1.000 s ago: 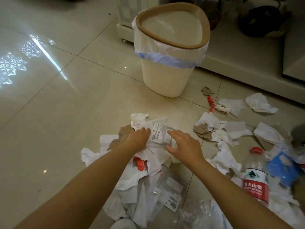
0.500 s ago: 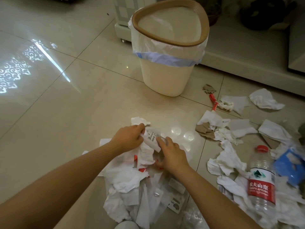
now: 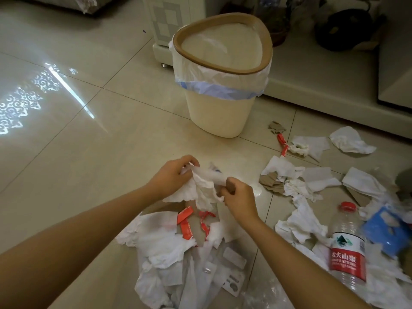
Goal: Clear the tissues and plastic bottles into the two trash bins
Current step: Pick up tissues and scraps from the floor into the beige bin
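Note:
My left hand [image 3: 172, 175] and my right hand [image 3: 239, 197] both grip one bunch of white tissues [image 3: 204, 186], lifted just above the floor. Below them lies a pile of tissues [image 3: 165, 244] mixed with red wrapper strips [image 3: 186, 221] and clear packaging. A cream trash bin [image 3: 220, 117] with a brown rim and a white liner stands beyond the hands; its inside looks bare. A clear plastic bottle [image 3: 347, 253] with a red cap and red label lies at the right among more tissues [image 3: 298, 221]. Only one bin is in view.
More tissues [image 3: 351, 140] and brown paper scraps [image 3: 270, 180] are scattered across the floor at the right. A blue packet [image 3: 388, 228] lies at the right edge. A cream cabinet base [image 3: 334, 94] runs behind the bin. Shiny bare tiles [image 3: 66, 141] stretch to the left.
Both hands have gathered tissues from the pile and lifted them off the floor, drawing closer together. The camera has tilted slightly, so the bin sits lower in view.

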Motion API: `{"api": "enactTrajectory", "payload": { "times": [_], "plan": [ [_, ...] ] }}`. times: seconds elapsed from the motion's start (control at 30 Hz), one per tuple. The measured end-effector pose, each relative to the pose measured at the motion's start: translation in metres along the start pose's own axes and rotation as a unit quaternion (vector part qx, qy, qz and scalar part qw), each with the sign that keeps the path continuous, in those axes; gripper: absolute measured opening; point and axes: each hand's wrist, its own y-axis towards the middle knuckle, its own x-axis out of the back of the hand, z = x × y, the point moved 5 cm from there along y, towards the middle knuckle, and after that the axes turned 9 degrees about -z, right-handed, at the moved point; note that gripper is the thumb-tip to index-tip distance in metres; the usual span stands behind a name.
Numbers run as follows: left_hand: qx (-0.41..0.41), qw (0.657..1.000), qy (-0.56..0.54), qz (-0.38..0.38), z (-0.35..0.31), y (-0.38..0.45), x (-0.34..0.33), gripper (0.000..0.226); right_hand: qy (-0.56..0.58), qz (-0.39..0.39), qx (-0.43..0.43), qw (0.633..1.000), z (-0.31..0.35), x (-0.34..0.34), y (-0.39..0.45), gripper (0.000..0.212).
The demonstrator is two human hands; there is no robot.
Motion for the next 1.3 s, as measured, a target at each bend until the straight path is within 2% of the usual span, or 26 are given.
{"api": "enactTrajectory", "payload": {
  "times": [0.03, 0.13, 0.33, 0.43, 0.53, 0.63, 0.7, 0.73, 0.8, 0.87, 0.93, 1.0, 1.13, 1.3],
  "plan": [
    [-0.004, 1.0, -0.016, -0.011, -0.009, 0.004, 0.007, 0.02, 0.034, 0.002, -0.002, 0.999, 0.011, 0.011, 0.005, 0.035],
    [-0.011, 0.996, -0.065, -0.053, -0.039, 0.015, 0.033, 0.021, 0.092, 0.0, 0.025, 0.995, 0.049, 0.048, 0.02, 0.015],
    [-0.043, 0.98, -0.146, -0.128, -0.12, 0.034, 0.093, 0.027, 0.144, -0.027, 0.103, 0.984, 0.121, 0.108, 0.046, 0.005],
    [-0.03, 0.963, -0.189, -0.187, -0.159, 0.059, 0.123, 0.03, 0.152, -0.085, 0.122, 0.977, 0.157, 0.125, 0.074, 0.023],
    [-0.008, 0.948, -0.214, -0.235, -0.185, 0.101, 0.143, 0.038, 0.182, -0.127, 0.11, 0.969, 0.195, 0.134, 0.108, 0.022],
    [0.002, 0.924, -0.257, -0.283, -0.201, 0.142, 0.156, 0.026, 0.174, -0.143, 0.099, 0.969, 0.227, 0.137, 0.141, 0.017],
    [-0.024, 0.947, -0.205, -0.246, -0.207, 0.163, 0.153, 0.017, 0.159, -0.107, 0.081, 0.978, 0.239, 0.135, 0.158, 0.007],
    [-0.035, 0.969, -0.147, -0.195, -0.206, 0.17, 0.146, 0.024, 0.138, -0.071, 0.058, 0.986, 0.241, 0.132, 0.164, 0.008],
    [-0.036, 0.995, -0.022, -0.093, -0.195, 0.176, 0.13, 0.041, 0.059, -0.009, 0.032, 0.998, 0.234, 0.126, 0.174, 0.024],
    [-0.035, 0.996, 0.038, -0.076, -0.182, 0.175, 0.125, 0.042, -0.012, -0.015, 0.038, 0.999, 0.221, 0.125, 0.18, 0.036],
    [-0.05, 0.993, 0.022, -0.107, -0.171, 0.166, 0.124, 0.034, -0.02, -0.037, 0.05, 0.998, 0.205, 0.125, 0.176, 0.035],
    [-0.062, 0.99, -0.03, -0.12, -0.159, 0.155, 0.119, 0.027, -0.009, -0.044, 0.071, 0.996, 0.187, 0.122, 0.167, 0.021],
    [-0.081, 0.982, -0.13, -0.113, -0.143, 0.124, 0.097, 0.02, -0.001, -0.053, 0.134, 0.99, 0.159, 0.109, 0.138, 0.006],
    [-0.054, 0.982, -0.166, -0.078, -0.11, 0.09, 0.047, 0.019, -0.004, -0.038, 0.165, 0.986, 0.125, 0.091, 0.101, 0.005]
  ]
}}
